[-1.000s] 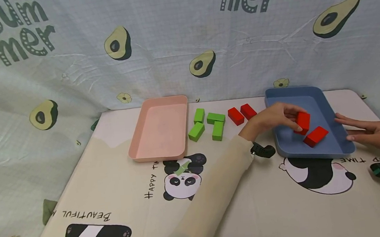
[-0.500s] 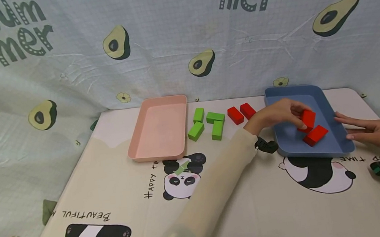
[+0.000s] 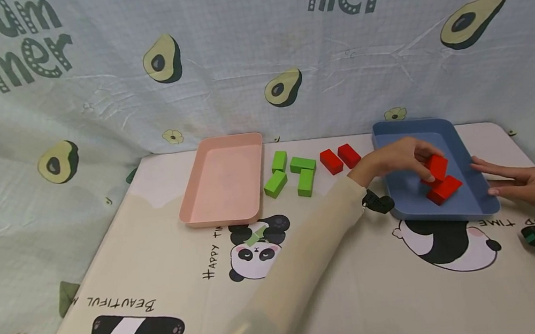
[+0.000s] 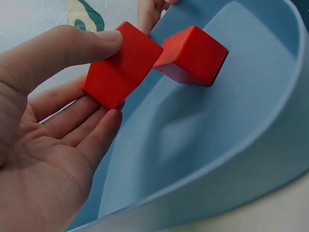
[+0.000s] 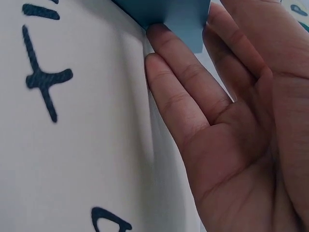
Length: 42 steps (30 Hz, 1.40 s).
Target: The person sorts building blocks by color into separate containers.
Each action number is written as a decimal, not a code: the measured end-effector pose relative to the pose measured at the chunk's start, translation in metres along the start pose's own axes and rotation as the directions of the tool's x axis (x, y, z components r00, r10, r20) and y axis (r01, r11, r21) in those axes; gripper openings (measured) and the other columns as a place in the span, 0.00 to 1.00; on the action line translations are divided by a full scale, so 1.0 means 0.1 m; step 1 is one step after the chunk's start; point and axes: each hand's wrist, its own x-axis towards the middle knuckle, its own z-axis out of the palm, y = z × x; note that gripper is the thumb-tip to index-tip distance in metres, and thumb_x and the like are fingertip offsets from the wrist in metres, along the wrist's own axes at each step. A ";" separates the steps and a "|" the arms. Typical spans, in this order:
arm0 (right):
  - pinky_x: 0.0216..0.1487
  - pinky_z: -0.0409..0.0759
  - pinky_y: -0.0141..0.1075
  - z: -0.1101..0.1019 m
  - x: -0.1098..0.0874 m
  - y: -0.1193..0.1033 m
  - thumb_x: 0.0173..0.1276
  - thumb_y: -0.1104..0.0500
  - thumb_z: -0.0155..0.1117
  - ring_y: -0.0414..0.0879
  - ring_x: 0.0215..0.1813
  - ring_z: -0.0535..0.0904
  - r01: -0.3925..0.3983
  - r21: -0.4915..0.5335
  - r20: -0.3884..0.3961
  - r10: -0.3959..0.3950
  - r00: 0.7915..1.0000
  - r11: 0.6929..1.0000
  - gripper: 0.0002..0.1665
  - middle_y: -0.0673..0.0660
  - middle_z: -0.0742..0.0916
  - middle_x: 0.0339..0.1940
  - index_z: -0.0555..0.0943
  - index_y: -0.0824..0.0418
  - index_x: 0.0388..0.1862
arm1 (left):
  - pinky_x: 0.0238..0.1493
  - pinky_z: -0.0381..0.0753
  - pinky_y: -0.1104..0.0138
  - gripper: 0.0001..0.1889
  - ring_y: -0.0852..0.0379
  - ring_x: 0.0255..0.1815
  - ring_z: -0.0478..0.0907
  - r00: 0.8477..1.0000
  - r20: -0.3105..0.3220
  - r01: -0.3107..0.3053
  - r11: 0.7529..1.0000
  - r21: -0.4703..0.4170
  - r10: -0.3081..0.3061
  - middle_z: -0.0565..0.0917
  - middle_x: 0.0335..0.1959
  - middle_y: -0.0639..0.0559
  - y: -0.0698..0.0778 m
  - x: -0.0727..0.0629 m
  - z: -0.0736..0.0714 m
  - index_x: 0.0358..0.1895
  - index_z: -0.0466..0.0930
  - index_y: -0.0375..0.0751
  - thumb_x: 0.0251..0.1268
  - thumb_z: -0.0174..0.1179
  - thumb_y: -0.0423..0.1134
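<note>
My left hand (image 3: 399,158) reaches over the blue tray (image 3: 410,196) and pinches a red block (image 3: 437,165) between thumb and fingers. Beneath and beside it, a second red block (image 3: 445,189) lies in the tray. In the left wrist view the held block (image 4: 126,63) appears tilted, close to the other block (image 4: 198,55); whether they touch is hard to tell. At the tray's right side is my right hand (image 3: 528,185), its fingers extended against the outer wall. The right wrist view shows those fingertips (image 5: 159,36) by the blue wall.
Two red blocks (image 3: 331,162) lie on the table left of the blue tray. Several green blocks (image 3: 305,182) sit farther left, beside a pink tray (image 3: 223,182). A printed curtain (image 3: 218,59) hangs along the back. Panda prints mark the tablecloth (image 3: 170,262).
My left hand has shifted slightly right with the red block, bringing it nearer the block lying in the tray. My right hand has stayed at the tray's side.
</note>
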 end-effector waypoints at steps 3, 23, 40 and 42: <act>0.60 0.56 0.74 -0.01 0.00 0.00 0.80 0.54 0.57 0.79 0.76 0.49 0.001 0.015 0.009 -0.001 1.000 1.000 0.41 0.26 0.47 0.78 0.51 0.47 0.84 | 0.48 0.80 0.78 0.30 0.65 0.46 0.80 1.000 -0.005 0.009 1.000 0.005 -0.009 0.84 0.51 0.53 0.00 0.01 0.00 0.66 0.78 0.36 0.57 0.70 0.23; 0.58 0.53 0.79 -0.01 -0.01 0.05 0.82 0.53 0.54 0.59 0.83 0.37 0.029 0.025 -0.009 -0.029 1.000 0.999 0.38 0.23 0.49 0.76 0.52 0.46 0.84 | 0.47 0.80 0.78 0.30 0.62 0.46 0.80 0.999 0.034 0.006 1.000 0.015 -0.006 0.83 0.51 0.48 0.05 0.10 -0.01 0.66 0.77 0.32 0.57 0.69 0.21; 0.63 0.56 0.73 0.01 -0.03 0.03 0.82 0.55 0.54 0.40 0.83 0.38 0.048 -0.001 -0.029 -0.048 0.998 0.999 0.37 0.24 0.50 0.77 0.53 0.47 0.84 | 0.45 0.80 0.79 0.30 0.63 0.46 0.77 0.998 -0.028 0.059 0.996 0.074 -0.057 0.81 0.52 0.51 0.09 0.19 -0.02 0.66 0.77 0.35 0.58 0.69 0.23; 0.58 0.53 0.80 0.02 -0.03 0.03 0.82 0.56 0.54 0.43 0.83 0.36 0.061 0.022 -0.026 -0.060 0.998 0.998 0.38 0.25 0.49 0.78 0.52 0.47 0.84 | 0.45 0.79 0.79 0.29 0.63 0.46 0.77 0.998 -0.030 0.056 0.995 0.080 -0.054 0.82 0.53 0.50 0.09 0.20 -0.02 0.66 0.77 0.34 0.58 0.70 0.23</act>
